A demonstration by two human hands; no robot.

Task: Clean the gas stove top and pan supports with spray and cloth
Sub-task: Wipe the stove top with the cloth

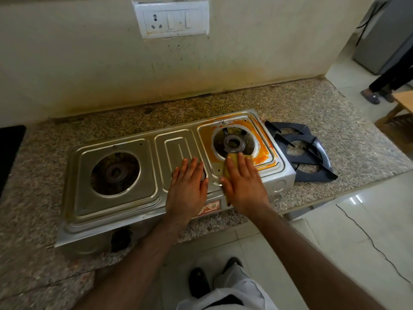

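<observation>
Stove top (pixel 116 204) on granite counter (pixel 335 121): right hand (pixel 244 180), fingers straight, presses yellow cloth (pixel 227 173) at burner's (pixel 233 143) 6 o'clock; left hand (pixel 187 186) flat, fingers spread; pan supports (pixel 312 153) at 3 o'clock.

Home kitchen – two-burner gas stove (pixel 116 189) sits on a speckled granite counter (pixel 335 121), pan supports (pixel 308 153) lying just beside it. Stained painted wall behind with a switch and socket plate (pixel 172 19). Tiled floor (pixel 357 242), fridge (pixel 384 41) at far right – domestic, not commercial.
</observation>
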